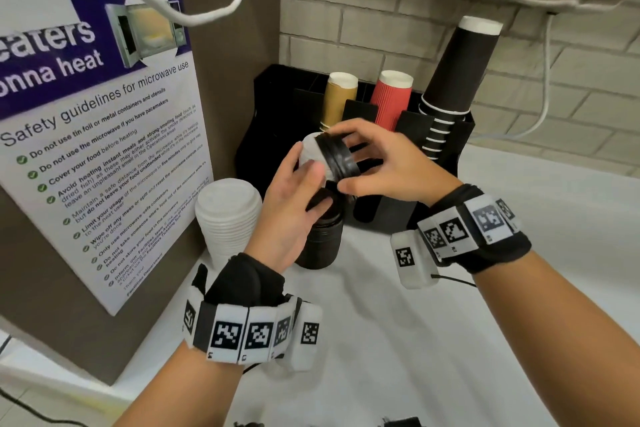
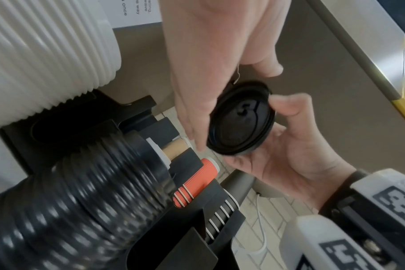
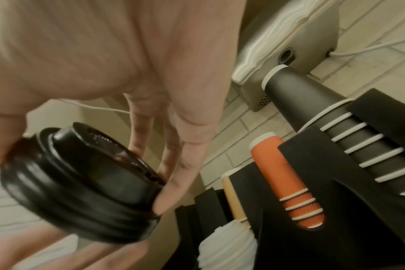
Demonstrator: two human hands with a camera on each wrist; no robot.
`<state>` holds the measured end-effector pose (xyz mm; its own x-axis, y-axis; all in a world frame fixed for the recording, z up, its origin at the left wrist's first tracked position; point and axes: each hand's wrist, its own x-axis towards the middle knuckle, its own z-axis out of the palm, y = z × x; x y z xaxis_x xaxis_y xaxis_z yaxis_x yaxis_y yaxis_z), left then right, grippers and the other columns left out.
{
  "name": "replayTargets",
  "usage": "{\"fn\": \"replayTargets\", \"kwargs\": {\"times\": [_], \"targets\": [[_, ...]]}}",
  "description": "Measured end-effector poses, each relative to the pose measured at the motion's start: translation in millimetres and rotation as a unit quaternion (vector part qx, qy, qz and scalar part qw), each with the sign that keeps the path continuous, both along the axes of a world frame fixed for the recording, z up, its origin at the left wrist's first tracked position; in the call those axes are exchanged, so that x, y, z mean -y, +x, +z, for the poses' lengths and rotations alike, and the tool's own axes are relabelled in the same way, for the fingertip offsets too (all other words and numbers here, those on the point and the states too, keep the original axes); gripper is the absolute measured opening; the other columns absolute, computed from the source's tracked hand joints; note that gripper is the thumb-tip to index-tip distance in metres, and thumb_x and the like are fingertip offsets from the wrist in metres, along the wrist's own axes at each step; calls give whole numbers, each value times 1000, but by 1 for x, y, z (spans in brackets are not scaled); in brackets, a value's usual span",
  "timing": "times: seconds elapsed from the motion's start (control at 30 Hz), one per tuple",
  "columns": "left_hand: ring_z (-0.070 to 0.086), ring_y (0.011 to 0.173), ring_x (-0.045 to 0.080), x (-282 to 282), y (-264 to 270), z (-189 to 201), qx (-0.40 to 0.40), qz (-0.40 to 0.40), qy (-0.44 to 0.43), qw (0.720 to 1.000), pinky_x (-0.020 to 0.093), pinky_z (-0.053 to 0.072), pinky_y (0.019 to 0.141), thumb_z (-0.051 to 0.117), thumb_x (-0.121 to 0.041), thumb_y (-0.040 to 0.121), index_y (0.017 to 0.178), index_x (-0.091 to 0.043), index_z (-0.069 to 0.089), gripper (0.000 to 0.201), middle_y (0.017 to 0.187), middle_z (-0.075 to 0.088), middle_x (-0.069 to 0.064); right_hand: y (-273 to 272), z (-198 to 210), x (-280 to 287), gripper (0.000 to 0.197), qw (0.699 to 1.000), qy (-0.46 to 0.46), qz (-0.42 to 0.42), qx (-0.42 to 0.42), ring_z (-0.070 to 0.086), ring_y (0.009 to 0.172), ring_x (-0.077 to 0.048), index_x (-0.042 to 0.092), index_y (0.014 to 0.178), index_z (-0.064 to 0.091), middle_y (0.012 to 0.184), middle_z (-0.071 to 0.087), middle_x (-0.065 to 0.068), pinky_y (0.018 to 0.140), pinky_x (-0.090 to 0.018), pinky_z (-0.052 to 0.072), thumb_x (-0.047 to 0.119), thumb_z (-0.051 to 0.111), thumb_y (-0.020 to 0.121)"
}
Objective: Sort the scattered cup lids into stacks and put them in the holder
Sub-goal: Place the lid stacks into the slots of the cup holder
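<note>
My right hand point(image 1: 341, 159) grips a short stack of black lids point(image 1: 339, 158) on edge, thumb below and fingers over the top; the right wrist view shows them point(image 3: 81, 191) against my fingers point(image 3: 180, 173). My left hand point(image 1: 311, 184) lies with straight fingers against their left side, seen in the left wrist view beside the lids' underside point(image 2: 240, 120). Below stands a tall black lid stack point(image 1: 322, 239) on the counter, and a white lid stack point(image 1: 228, 215) to its left. The black holder point(image 1: 270, 135) is just behind. White lids point(image 3: 227, 246) lie in its front slot.
The holder carries tan cups point(image 1: 339, 97), red cups point(image 1: 393, 100) and black cups point(image 1: 457, 73). A microwave safety sign point(image 1: 97, 149) stands on the left, close to the white stack. The white counter point(image 1: 450, 340) spreads to the right. A white cable hangs overhead.
</note>
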<state>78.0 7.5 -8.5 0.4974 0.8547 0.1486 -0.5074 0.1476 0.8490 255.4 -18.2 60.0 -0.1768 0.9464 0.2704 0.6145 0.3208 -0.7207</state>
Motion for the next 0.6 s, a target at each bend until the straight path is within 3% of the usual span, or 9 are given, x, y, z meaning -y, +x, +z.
{"fn": "replayTargets", "kwargs": {"times": [0.1, 0.2, 0.3, 0.43, 0.53, 0.6], "targets": [[55, 123, 16, -10, -8, -1, 9, 33, -26, 999, 40, 43, 108, 60, -44, 76, 129, -31, 48, 56, 125, 57, -8, 28, -5, -15, 61, 991, 48, -117, -33, 63, 89, -2, 28, 122, 53, 103, 59, 10, 75, -8, 48, 14, 82, 71], [60, 120, 18, -15, -13, -3, 25, 47, -50, 997, 36, 48, 103, 61, -43, 75, 119, -28, 57, 46, 127, 59, -1, 54, -20, -32, 61, 972, 44, -228, -17, 63, 89, -6, 23, 121, 53, 98, 60, 11, 75, -10, 48, 19, 83, 69], [66, 111, 18, -15, -12, -6, 18, 48, -59, 997, 31, 54, 93, 59, -41, 80, 117, -24, 61, 40, 121, 64, 2, 64, -39, -47, 73, 952, -19, -272, 137, 60, 104, -22, 19, 127, 52, 111, 62, -4, 90, -31, 50, 31, 84, 63], [71, 102, 17, -17, -10, -10, 6, 54, -73, 996, 28, 57, 85, 50, -27, 99, 113, -21, 64, 20, 112, 67, 2, 57, -55, -58, 84, 908, -85, -267, 310, 58, 104, -33, 11, 131, 45, 116, 59, -16, 83, -33, 48, 34, 85, 61], [71, 101, 18, -18, -9, -10, 2, 58, -77, 995, 28, 57, 85, 47, -25, 102, 112, -20, 65, 21, 108, 69, 0, 45, -62, -63, 80, 866, -117, -254, 414, 57, 102, -34, 8, 119, 42, 114, 57, -15, 81, -40, 52, 35, 87, 59], [71, 100, 18, -19, -9, -11, 4, 57, -76, 995, 28, 57, 84, 47, -25, 102, 111, -20, 65, 21, 105, 70, 0, 37, -68, -68, 76, 829, -129, -245, 485, 57, 102, -31, 9, 114, 43, 112, 58, -12, 79, -39, 49, 38, 87, 59]]}}
